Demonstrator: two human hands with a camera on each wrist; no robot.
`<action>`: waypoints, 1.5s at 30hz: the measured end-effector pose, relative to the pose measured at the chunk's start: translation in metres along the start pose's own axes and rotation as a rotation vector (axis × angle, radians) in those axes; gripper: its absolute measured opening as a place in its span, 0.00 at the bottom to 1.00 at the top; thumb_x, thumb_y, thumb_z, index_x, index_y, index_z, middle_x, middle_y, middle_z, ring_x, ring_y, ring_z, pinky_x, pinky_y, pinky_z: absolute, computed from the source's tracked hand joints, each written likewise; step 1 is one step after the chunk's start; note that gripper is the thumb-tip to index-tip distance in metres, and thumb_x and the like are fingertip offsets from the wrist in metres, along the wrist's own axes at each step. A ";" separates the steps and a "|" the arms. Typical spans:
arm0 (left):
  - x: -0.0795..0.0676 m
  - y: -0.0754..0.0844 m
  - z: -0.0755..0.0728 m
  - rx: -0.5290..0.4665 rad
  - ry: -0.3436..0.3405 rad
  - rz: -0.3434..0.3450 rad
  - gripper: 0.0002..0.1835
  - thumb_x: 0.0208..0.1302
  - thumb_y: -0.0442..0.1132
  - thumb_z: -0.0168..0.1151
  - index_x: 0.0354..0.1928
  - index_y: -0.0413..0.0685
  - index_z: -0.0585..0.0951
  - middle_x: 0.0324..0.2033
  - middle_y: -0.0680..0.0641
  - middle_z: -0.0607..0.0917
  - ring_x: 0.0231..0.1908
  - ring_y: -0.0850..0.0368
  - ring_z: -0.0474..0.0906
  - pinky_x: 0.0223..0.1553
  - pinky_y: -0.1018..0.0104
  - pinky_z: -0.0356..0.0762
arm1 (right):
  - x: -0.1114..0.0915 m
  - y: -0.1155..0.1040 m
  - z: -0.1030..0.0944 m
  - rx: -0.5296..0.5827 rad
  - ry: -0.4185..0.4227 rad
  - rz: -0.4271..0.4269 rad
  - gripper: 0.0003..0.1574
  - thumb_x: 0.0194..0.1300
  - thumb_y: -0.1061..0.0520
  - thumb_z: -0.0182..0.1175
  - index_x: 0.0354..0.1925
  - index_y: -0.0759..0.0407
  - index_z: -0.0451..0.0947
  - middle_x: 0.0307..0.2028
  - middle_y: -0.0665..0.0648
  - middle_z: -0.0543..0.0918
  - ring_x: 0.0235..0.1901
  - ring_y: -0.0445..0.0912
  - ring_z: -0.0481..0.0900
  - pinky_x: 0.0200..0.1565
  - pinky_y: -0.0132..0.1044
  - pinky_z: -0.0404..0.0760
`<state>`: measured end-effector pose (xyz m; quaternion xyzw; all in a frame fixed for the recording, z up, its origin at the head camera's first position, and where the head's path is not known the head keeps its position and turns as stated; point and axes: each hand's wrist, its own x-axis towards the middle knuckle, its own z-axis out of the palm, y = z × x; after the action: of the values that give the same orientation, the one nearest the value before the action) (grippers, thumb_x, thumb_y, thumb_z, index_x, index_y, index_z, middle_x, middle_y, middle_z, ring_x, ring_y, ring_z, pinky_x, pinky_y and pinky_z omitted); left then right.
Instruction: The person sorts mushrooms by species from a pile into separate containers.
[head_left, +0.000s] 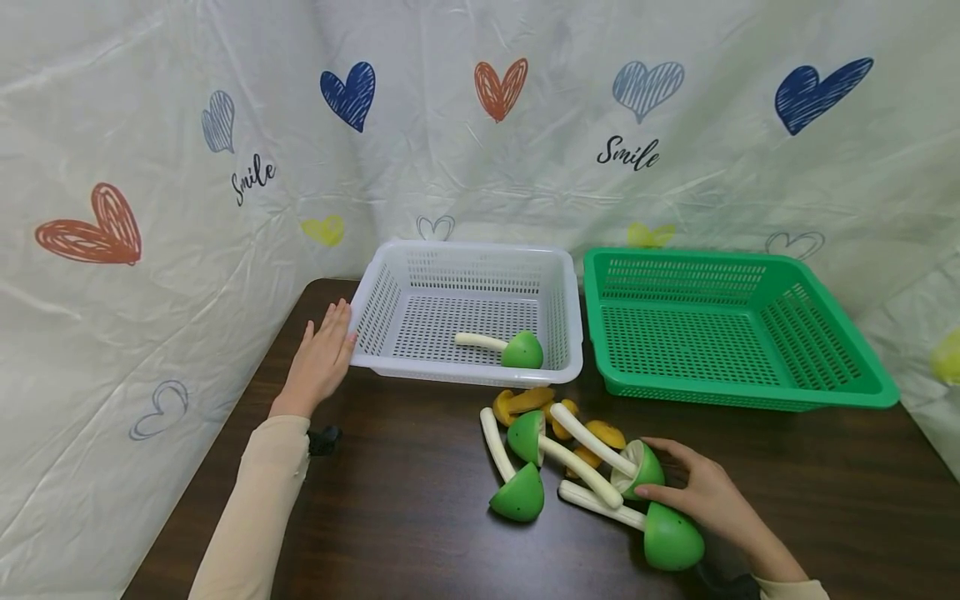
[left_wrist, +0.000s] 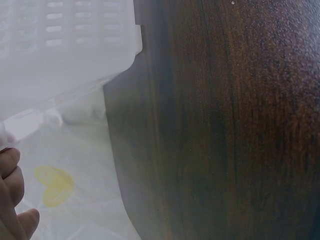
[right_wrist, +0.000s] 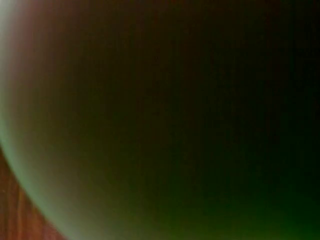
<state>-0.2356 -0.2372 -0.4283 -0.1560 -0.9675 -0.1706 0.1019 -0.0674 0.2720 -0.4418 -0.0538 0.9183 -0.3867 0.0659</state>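
Note:
My left hand lies with straight fingers against the left side of the white basket; its fingertips show at the left wrist view's edge. My right hand holds the cap of a green-capped toy mushroom between thumb and fingers, its pale stem pointing up and left. Below that hand lies another green-capped mushroom. Two more, one mushroom and another mushroom, lie to the left. One green-capped mushroom lies inside the white basket. A blurred dark, greenish surface fills most of the right wrist view.
Several small yellow-brown mushrooms lie under and behind the green-capped ones. A green basket stands right of the white one. The dark wooden table meets a white curtain with printed hearts at the back and left.

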 end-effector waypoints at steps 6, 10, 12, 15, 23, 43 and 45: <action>-0.001 0.000 0.000 0.003 0.004 0.002 0.30 0.75 0.46 0.39 0.71 0.34 0.53 0.71 0.39 0.53 0.71 0.44 0.46 0.65 0.38 0.41 | -0.001 0.001 0.001 -0.003 -0.027 0.058 0.47 0.53 0.44 0.70 0.63 0.67 0.65 0.55 0.72 0.74 0.47 0.63 0.78 0.38 0.48 0.80; -0.001 0.000 0.000 0.000 0.005 0.001 0.30 0.75 0.45 0.39 0.71 0.34 0.53 0.71 0.38 0.53 0.71 0.44 0.46 0.66 0.38 0.41 | -0.001 0.001 0.001 0.009 -0.032 0.069 0.47 0.53 0.45 0.70 0.63 0.67 0.65 0.55 0.72 0.74 0.48 0.63 0.78 0.38 0.48 0.81; -0.002 0.000 0.001 -0.002 0.005 0.000 0.30 0.75 0.45 0.39 0.71 0.34 0.53 0.71 0.39 0.53 0.71 0.44 0.46 0.66 0.38 0.41 | -0.002 0.000 0.001 0.019 -0.033 0.067 0.47 0.53 0.45 0.70 0.63 0.67 0.65 0.55 0.73 0.73 0.48 0.63 0.78 0.39 0.49 0.80; -0.002 0.000 0.001 -0.009 0.004 -0.002 0.30 0.75 0.45 0.39 0.71 0.34 0.53 0.71 0.38 0.53 0.71 0.44 0.46 0.66 0.39 0.40 | -0.001 0.000 0.002 0.035 -0.021 0.072 0.46 0.53 0.46 0.70 0.63 0.66 0.66 0.55 0.72 0.74 0.48 0.63 0.78 0.39 0.49 0.80; -0.001 0.000 0.001 -0.007 0.021 0.010 0.30 0.74 0.45 0.40 0.70 0.33 0.54 0.70 0.38 0.54 0.71 0.44 0.47 0.65 0.38 0.42 | -0.001 -0.002 0.001 0.055 0.002 0.058 0.44 0.54 0.47 0.70 0.62 0.65 0.67 0.55 0.71 0.74 0.48 0.63 0.78 0.39 0.47 0.81; 0.000 -0.001 0.001 -0.009 0.024 0.013 0.30 0.74 0.44 0.40 0.71 0.33 0.53 0.71 0.39 0.54 0.71 0.44 0.47 0.65 0.38 0.42 | -0.002 -0.005 0.000 0.108 0.040 0.044 0.42 0.54 0.50 0.70 0.63 0.63 0.67 0.53 0.65 0.76 0.50 0.59 0.78 0.41 0.40 0.81; -0.001 -0.001 0.001 -0.011 0.021 0.009 0.30 0.74 0.44 0.40 0.71 0.34 0.53 0.71 0.39 0.53 0.71 0.45 0.46 0.65 0.38 0.42 | -0.003 -0.005 0.000 0.100 0.048 0.042 0.42 0.54 0.50 0.70 0.63 0.62 0.67 0.52 0.64 0.77 0.49 0.58 0.78 0.42 0.39 0.81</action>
<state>-0.2354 -0.2377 -0.4297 -0.1592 -0.9648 -0.1772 0.1117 -0.0647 0.2691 -0.4377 -0.0218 0.9001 -0.4316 0.0548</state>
